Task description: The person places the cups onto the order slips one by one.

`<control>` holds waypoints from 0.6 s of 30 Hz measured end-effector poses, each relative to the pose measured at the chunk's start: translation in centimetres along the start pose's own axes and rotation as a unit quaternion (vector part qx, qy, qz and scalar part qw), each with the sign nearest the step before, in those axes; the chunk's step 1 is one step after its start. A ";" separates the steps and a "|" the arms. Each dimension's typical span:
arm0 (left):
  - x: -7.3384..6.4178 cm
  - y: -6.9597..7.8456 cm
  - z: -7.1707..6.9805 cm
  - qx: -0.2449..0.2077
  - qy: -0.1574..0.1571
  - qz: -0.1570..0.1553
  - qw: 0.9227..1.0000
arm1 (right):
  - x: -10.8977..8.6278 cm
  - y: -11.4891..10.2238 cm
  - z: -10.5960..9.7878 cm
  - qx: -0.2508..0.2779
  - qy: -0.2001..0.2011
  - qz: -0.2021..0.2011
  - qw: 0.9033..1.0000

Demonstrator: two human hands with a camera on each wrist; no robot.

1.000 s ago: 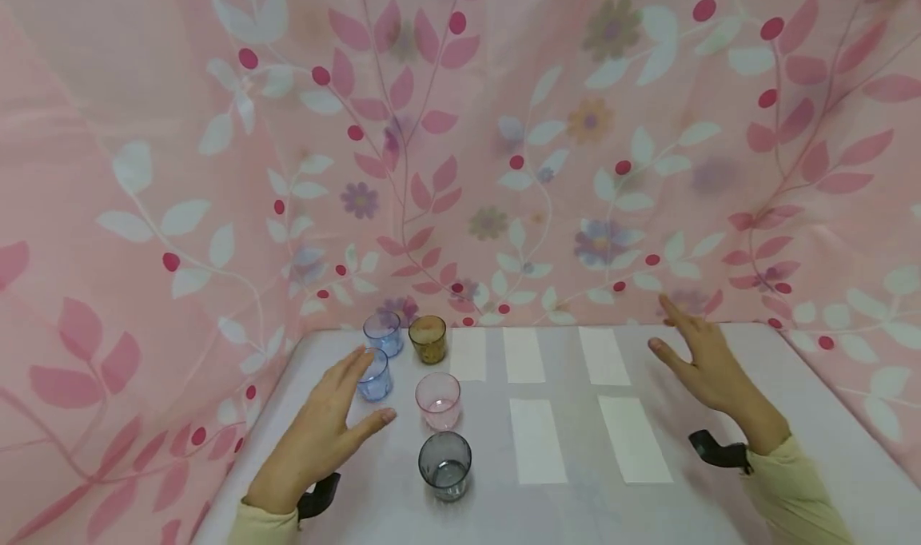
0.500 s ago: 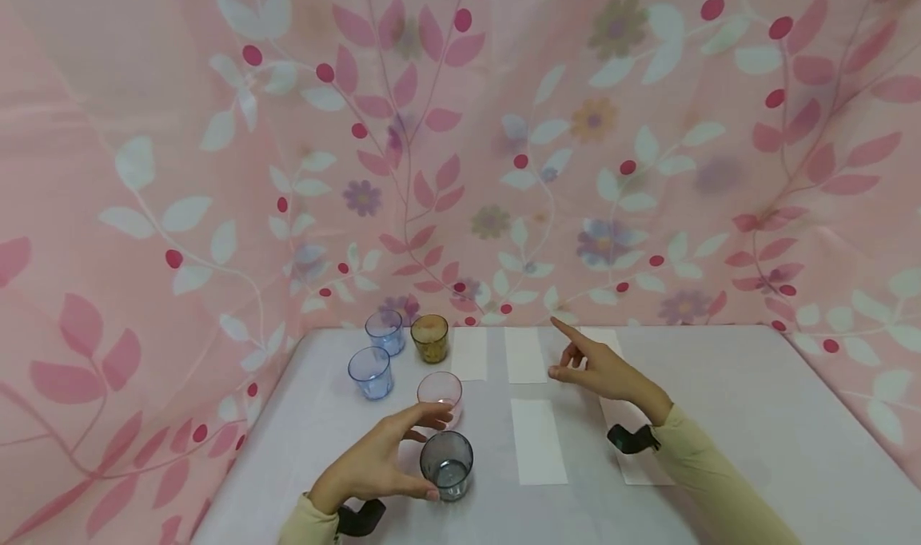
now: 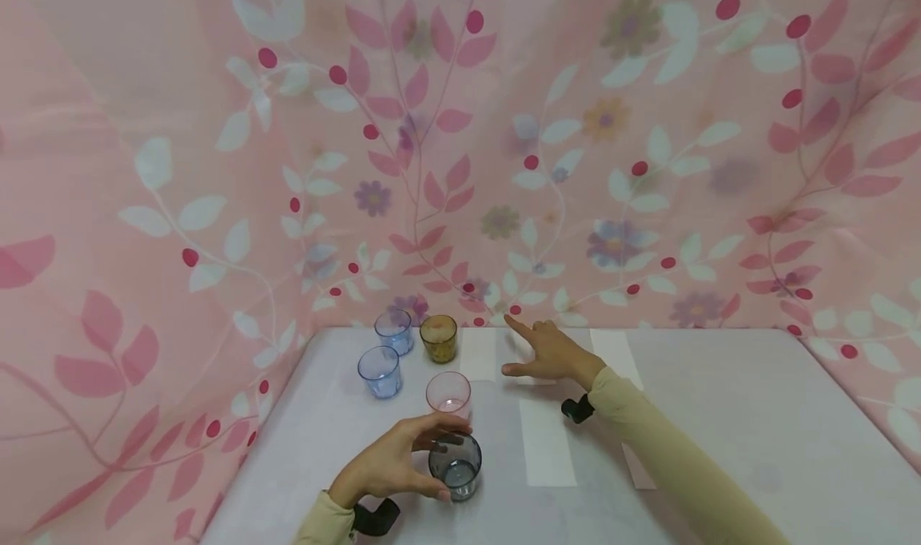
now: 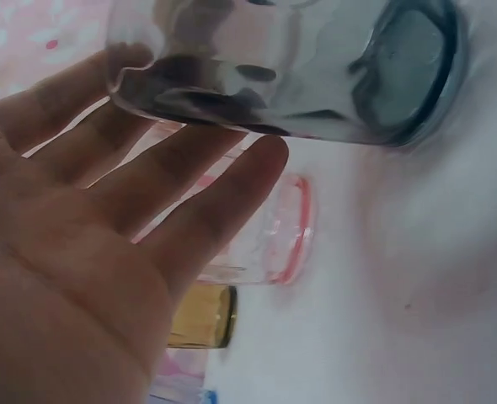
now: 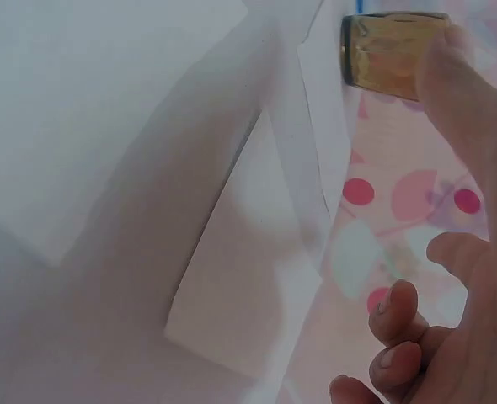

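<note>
Clear smoky-grey glass tumbler (image 3: 460,475) is held by the left hand (image 3: 392,463): fingers are wrapped round its far side, thumb is set at the near side. Tumbler is seen upright on the white-covered rectangular table (image 3: 763,425), left of centre, nearest of the glasses to the near edge. Pale pink clear glass tumbler (image 3: 448,391) is placed just behind it, partly covered by the fingers.

Nothing is grasped by the right hand (image 3: 557,355); it is held out toward the table's far edge, index finger and thumb spread, other fingers loosely bent. Amber clear glass tumbler (image 3: 440,340) is pointed at, well apart from the fingertips in the head view, stood by the far edge. Two light-blue clear glass tumblers, one nearer (image 3: 380,375), one farther (image 3: 394,333), are set near the far left corner.

White rectangular paper pieces (image 3: 548,449) are laid across the middle, some partly covered by the right hand and pale yellow-green sleeve (image 3: 672,449). Far edge is backed by pink leaf-and-flower-print cloth (image 3: 439,161).
</note>
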State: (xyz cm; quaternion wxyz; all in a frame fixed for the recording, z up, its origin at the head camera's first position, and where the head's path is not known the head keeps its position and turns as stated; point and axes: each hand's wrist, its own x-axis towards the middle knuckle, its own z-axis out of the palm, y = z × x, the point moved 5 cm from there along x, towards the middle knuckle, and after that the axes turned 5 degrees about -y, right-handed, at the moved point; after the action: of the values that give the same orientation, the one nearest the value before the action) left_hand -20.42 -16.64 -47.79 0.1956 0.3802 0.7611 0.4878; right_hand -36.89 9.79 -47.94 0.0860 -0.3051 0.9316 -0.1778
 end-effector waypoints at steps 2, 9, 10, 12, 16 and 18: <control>0.1 -0.3 0.2 -0.009 -0.003 0.005 1.000 | 0.7 -0.1 0.4 -0.023 -0.007 0.010 1.000; 0.3 -0.7 0.6 -0.034 -0.011 0.024 0.999 | 2.3 0.0 1.6 -0.088 -0.032 0.034 0.995; 0.2 -0.8 0.6 -0.039 -0.012 0.024 0.999 | 2.4 0.1 1.7 -0.089 -0.034 0.035 0.995; 0.2 -0.9 0.7 -0.048 -0.014 0.025 0.998 | 2.5 0.0 1.9 -0.089 -0.038 0.038 0.995; 0.2 -1.2 0.7 -0.064 -0.018 0.013 0.998 | 2.6 -0.1 2.0 -0.085 -0.042 0.041 0.995; 0.2 -1.3 0.7 -0.069 -0.018 0.005 0.997 | 2.7 -0.1 2.0 -0.083 -0.043 0.043 0.995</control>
State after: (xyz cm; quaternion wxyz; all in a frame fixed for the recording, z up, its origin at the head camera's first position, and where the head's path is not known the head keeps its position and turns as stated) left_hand -20.61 -16.40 -49.23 0.2327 0.3781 0.7200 0.5334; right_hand -38.43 7.58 -49.88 0.1075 -0.2784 0.9508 -0.0825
